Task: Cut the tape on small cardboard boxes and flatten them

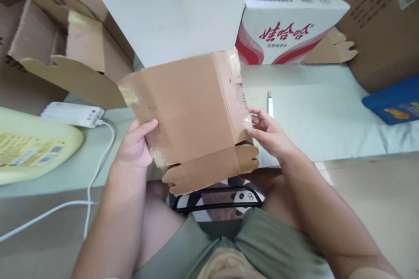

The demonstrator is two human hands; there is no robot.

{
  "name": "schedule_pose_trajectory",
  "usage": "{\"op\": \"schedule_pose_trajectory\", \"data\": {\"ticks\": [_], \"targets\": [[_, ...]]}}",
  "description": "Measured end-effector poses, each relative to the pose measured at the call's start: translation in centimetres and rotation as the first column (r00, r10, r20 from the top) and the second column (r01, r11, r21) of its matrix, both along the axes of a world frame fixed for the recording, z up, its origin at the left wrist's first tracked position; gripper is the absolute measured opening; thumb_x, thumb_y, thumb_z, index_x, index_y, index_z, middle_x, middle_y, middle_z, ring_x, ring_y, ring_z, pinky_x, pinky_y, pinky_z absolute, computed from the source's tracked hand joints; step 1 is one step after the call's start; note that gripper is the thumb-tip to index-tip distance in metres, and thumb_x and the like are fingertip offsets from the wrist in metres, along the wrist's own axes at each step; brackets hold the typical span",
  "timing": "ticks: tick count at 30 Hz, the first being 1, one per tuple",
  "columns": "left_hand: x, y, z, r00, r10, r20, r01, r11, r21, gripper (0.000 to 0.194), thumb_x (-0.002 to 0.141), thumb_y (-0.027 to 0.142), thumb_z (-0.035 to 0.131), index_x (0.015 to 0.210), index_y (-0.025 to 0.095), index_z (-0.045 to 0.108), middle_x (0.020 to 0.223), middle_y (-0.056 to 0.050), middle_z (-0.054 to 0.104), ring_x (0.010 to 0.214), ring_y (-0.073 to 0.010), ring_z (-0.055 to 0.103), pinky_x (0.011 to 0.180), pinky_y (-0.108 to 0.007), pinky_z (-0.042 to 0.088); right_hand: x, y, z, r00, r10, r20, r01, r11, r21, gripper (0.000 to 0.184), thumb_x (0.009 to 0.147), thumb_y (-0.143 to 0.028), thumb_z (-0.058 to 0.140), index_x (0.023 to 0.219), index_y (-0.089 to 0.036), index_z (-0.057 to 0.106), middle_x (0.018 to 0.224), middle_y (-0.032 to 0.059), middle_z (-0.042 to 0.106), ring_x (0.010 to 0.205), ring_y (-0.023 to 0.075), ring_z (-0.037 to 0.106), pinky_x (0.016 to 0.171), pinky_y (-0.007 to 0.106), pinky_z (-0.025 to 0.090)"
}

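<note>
Between my two hands is a flattened brown cardboard box (193, 104), tilted over the front edge of the pale green surface. Yellowish tape remnants and torn paper show along its left and right edges, and notched flaps hang at its lower end. My left hand (137, 141) grips the left edge, thumb on the face and the other fingers hidden behind. At the right edge, my right hand (268, 133) pinches the cardboard between thumb and fingers. Just beyond that hand lies a white utility knife (270, 103).
Opened cardboard boxes (85, 43) stand at the left, near a white power bank (73, 113) with a cable and a yellow jug (36, 148). White cartons (173, 22) and a red-marked carton (291, 30) line the back. A blue package (393, 100) sits right.
</note>
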State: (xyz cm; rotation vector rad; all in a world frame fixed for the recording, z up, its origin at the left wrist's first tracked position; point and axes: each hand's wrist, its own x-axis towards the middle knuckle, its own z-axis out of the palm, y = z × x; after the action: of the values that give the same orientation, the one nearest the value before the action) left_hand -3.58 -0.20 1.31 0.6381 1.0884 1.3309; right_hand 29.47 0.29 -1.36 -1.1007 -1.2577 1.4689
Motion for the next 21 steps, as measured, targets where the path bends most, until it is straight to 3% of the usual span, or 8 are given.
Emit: {"op": "schedule_pose_trajectory", "data": {"ticks": [2, 5, 7, 10, 12, 15, 18, 21], "targets": [[-0.4, -0.1, -0.4, 0.998, -0.064, -0.004, 0.064, 0.998, -0.016, 0.040, 0.067, 0.023, 0.087, 0.105, 0.017, 0.076, 0.098, -0.009, 0.084, 0.088, -0.0300, 0.082, 0.088, -0.041, 0.069, 0.1, -0.1, 0.0, 0.999, 0.044, -0.001, -0.044, 0.999, 0.014, 0.055, 0.069, -0.055, 0.089, 0.111, -0.029, 0.066, 0.100, 0.0010, 0.075, 0.095, 0.0209, 0.072, 0.086, 0.038, 0.061], [-0.8, -0.1, -1.0, 0.996, -0.084, 0.027, 0.085, 0.995, -0.042, 0.046, 0.065, 0.024, 0.087, 0.108, 0.019, 0.077, 0.094, -0.008, 0.085, 0.081, -0.0293, 0.082, 0.080, -0.039, 0.070, 0.4, -0.3, 0.2, 0.994, 0.030, -0.101, -0.032, 0.999, -0.017, 0.060, 0.066, -0.074, 0.084, 0.103, -0.028, 0.071, 0.102, 0.0040, 0.077, 0.092, 0.0247, 0.074, 0.082, 0.043, 0.063], [-0.8, -0.2, -1.2, 0.994, -0.104, 0.029, 0.105, 0.993, -0.052, 0.055, 0.060, 0.029, 0.092, 0.112, 0.019, 0.077, 0.092, -0.007, 0.085, 0.074, -0.0283, 0.081, 0.074, -0.037, 0.070, 0.6, -0.5, 0.2, 0.992, 0.006, -0.124, -0.008, 1.000, -0.022, 0.059, 0.066, -0.074, 0.084, 0.102, -0.029, 0.072, 0.102, 0.0034, 0.078, 0.088, 0.0244, 0.074, 0.082, 0.044, 0.064], [-0.1, -0.4, -1.3, 0.980, -0.197, -0.011, 0.196, 0.978, -0.064, 0.075, 0.053, 0.040, 0.098, 0.122, 0.020, 0.074, 0.097, -0.010, 0.084, 0.079, -0.0317, 0.081, 0.073, -0.039, 0.070, 0.4, -0.7, 0.0, 0.997, 0.040, -0.063, -0.041, 0.999, -0.010, 0.057, 0.067, -0.067, 0.089, 0.107, -0.029, 0.072, 0.103, 0.0032, 0.080, 0.099, 0.0259, 0.075, 0.094, 0.046, 0.062], [0.3, -0.5, -1.3, 0.968, -0.250, -0.039, 0.247, 0.966, -0.072, 0.082, 0.052, 0.045, 0.098, 0.127, 0.022, 0.073, 0.103, -0.012, 0.084, 0.086, -0.0347, 0.082, 0.075, -0.042, 0.070, 0.2, -0.8, -0.1, 0.997, 0.047, -0.069, -0.050, 0.998, -0.037, 0.060, 0.070, -0.076, 0.081, 0.103, -0.027, 0.074, 0.100, 0.0053, 0.080, 0.105, 0.0301, 0.075, 0.096, 0.051, 0.061], [0.5, -0.6, -1.3, 0.961, -0.265, -0.072, 0.262, 0.964, -0.055, 0.080, 0.054, 0.046, 0.097, 0.127, 0.024, 0.073, 0.105, -0.012, 0.083, 0.089, -0.0355, 0.082, 0.074, -0.042, 0.070, 0.0, -0.7, -0.4, 0.995, -0.040, -0.088, 0.037, 0.999, -0.037, 0.064, 0.078, -0.087, 0.061, 0.090, -0.026, 0.075, 0.093, 0.0078, 0.079, 0.112, 0.0361, 0.073, 0.093, 0.058, 0.061], [0.4, -0.7, -1.4, 0.954, -0.278, -0.107, 0.278, 0.960, -0.017, 0.079, 0.052, 0.045, 0.099, 0.124, 0.023, 0.074, 0.107, -0.013, 0.082, 0.098, -0.0374, 0.081, 0.077, -0.041, 0.070, 0.0, -0.7, -0.5, 0.992, -0.114, -0.046, 0.116, 0.992, 0.045, 0.055, 0.078, -0.081, 0.066, 0.086, -0.027, 0.075, 0.095, 0.0071, 0.079, 0.113, 0.0363, 0.072, 0.097, 0.058, 0.059], [0.1, -0.9, -1.5, 0.931, -0.339, -0.137, 0.343, 0.939, 0.010, 0.076, 0.051, 0.047, 0.101, 0.118, 0.021, 0.076, 0.111, -0.015, 0.081, 0.104, -0.0386, 0.079, 0.082, -0.042, 0.069, 0.2, -0.9, -0.2, 0.993, -0.111, -0.047, 0.115, 0.989, 0.090, 0.053, 0.074, -0.081, 0.071, 0.074, -0.028, 0.073, 0.088, 0.0051, 0.078, 0.101, 0.0347, 0.075, 0.096, 0.056, 0.060]]}}
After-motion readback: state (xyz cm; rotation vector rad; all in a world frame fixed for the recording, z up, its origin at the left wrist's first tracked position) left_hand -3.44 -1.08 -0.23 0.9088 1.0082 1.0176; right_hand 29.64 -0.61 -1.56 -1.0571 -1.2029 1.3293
